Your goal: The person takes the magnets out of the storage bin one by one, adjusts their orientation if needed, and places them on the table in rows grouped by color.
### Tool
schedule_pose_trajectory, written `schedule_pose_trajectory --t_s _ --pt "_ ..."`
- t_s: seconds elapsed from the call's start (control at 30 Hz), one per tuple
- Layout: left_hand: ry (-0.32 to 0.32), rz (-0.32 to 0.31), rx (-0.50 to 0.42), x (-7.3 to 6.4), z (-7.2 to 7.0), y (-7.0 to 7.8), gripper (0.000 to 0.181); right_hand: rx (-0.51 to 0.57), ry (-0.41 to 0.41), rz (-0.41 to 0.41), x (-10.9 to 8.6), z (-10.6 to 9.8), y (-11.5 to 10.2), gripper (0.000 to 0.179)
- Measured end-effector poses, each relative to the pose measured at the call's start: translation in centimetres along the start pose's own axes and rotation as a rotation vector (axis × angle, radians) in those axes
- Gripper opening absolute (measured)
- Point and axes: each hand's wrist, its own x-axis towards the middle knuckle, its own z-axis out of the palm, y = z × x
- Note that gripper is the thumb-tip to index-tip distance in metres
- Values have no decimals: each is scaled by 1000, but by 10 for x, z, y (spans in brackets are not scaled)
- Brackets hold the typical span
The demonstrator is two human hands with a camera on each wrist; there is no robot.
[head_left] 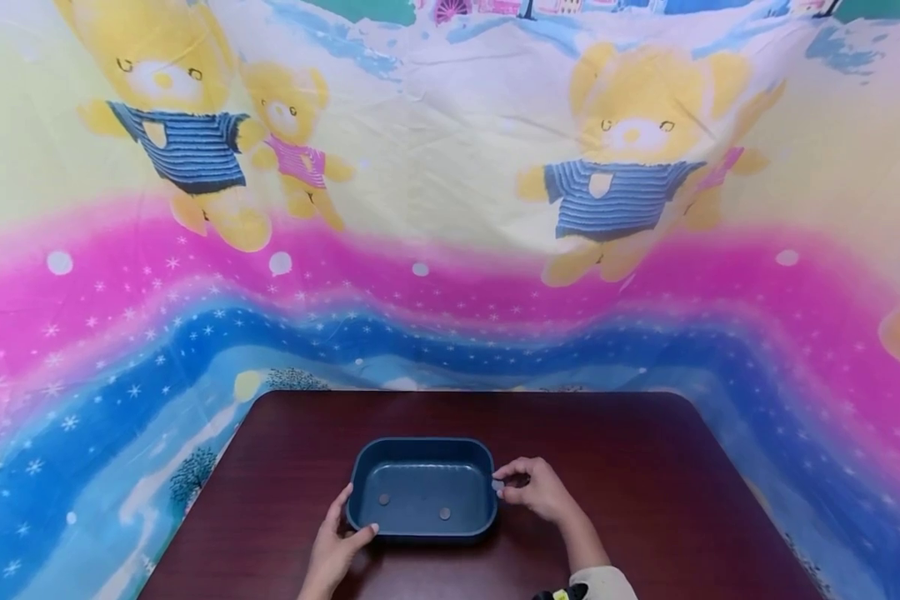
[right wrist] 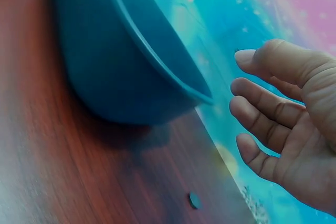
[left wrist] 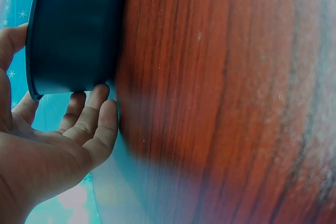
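Observation:
A dark blue rectangular tray [head_left: 422, 534] stands on the table, with two small coins [head_left: 445, 514] on its floor. My left hand [head_left: 335, 546] holds the tray's near left corner, thumb at the rim and fingers along the outer wall, as the left wrist view [left wrist: 68, 140] shows from the side. At the right wall, my right hand [head_left: 543, 492] pinches a small, pale, coin-like piece [head_left: 497, 484] between thumb and forefinger, close by the rim. The right wrist view shows another small dark disc [right wrist: 194, 200] beside the tray; the head view hides it.
The dark red-brown wooden table [head_left: 645, 467] has rounded far corners. Behind and around it hangs a cloth backdrop [head_left: 450, 292] printed with teddy bears, pink and blue bands and snowflakes. A light sleeve [head_left: 603, 582] and a black strap sit at the right wrist.

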Motion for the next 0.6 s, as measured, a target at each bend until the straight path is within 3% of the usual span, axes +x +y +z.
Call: schedule_pose_trajectory --t_s 0.33,0.6 --pt "-2 -10 -5 0 0 -2 80 16 70 50 -14 -23 15 22" --pt "-18 -24 -8 0 -1 -2 81 46 165 143 -16 -34 59 25"
